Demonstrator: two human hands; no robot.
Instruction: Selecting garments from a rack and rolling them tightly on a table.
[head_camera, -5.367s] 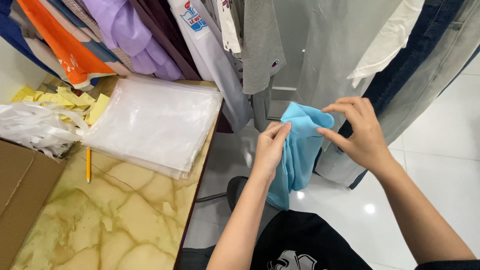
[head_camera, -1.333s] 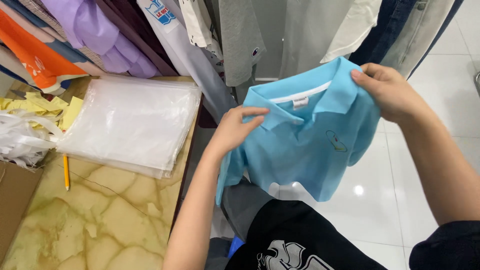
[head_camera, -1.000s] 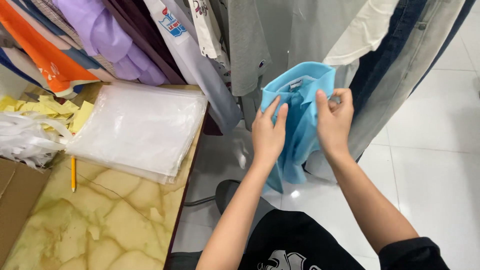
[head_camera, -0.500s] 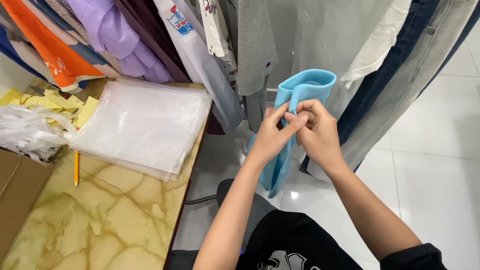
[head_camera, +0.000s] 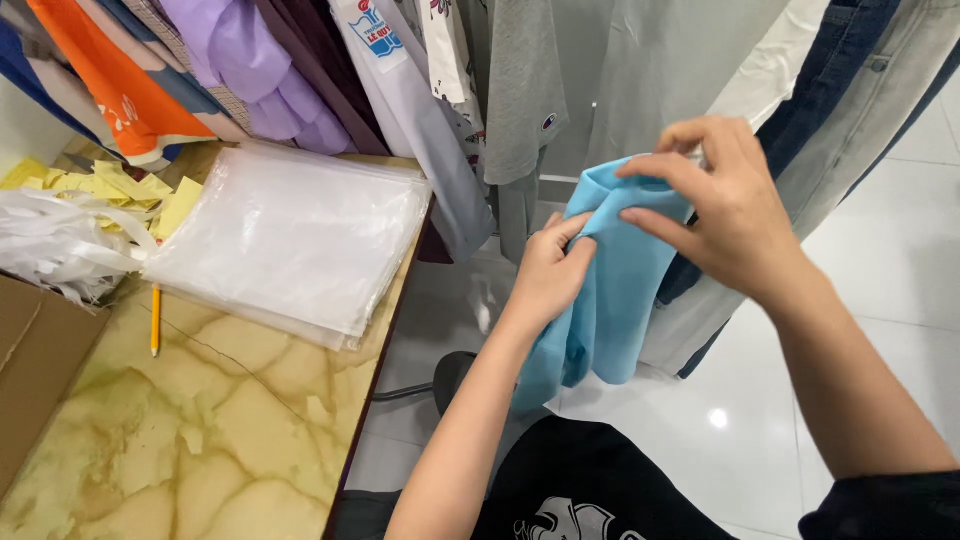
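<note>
We have the blue shirt (head_camera: 610, 300) folded narrow — left hand (head_camera: 548, 275) and right hand (head_camera: 715, 205) both pinching its top — bags (head_camera: 290, 240) left of it untouched.

Black printed T-shirt, bare forearms

Black cotton T-shirt (head_camera: 590, 480) with white chest graphic; short black sleeve (head_camera: 885, 505) at right arm; no jewellery visible
</note>
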